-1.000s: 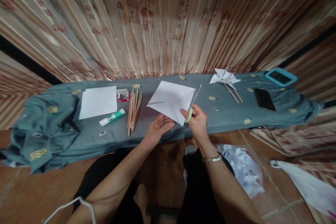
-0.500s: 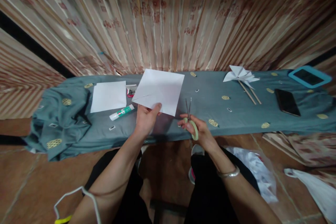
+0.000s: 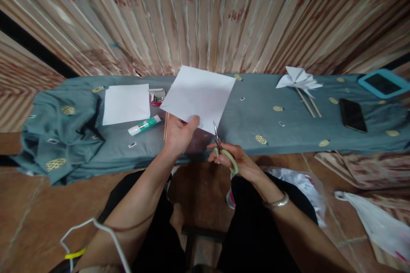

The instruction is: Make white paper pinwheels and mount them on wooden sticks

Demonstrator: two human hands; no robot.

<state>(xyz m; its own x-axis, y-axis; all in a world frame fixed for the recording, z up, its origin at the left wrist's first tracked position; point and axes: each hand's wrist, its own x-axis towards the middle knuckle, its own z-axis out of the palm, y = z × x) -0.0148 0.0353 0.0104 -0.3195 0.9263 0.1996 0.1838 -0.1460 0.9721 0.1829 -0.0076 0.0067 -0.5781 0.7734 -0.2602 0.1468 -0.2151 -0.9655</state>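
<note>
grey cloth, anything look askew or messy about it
Yes, the left end of the grey cloth is bunched into heaped folds, while the cloth lies much flatter under the glue stick and paper stack.

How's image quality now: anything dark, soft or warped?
Head view: curtain darkens toward upper right, folds fanning outward, probably wide-angle stretch; head view: held sheet shows no harsh glare; head view: small red box too soft for fine detail.

Centre: paper square [image 3: 198, 98], one; scissors [image 3: 217, 138], one pair. Left: paper pile [image 3: 126, 103], one; glue stick [image 3: 144, 125], one; box [image 3: 157, 99], one. Right: pinwheel sticks [image 3: 305, 102], two; phone [image 3: 352, 115], one; blue-framed tablet [image 3: 382, 84], one.
</note>
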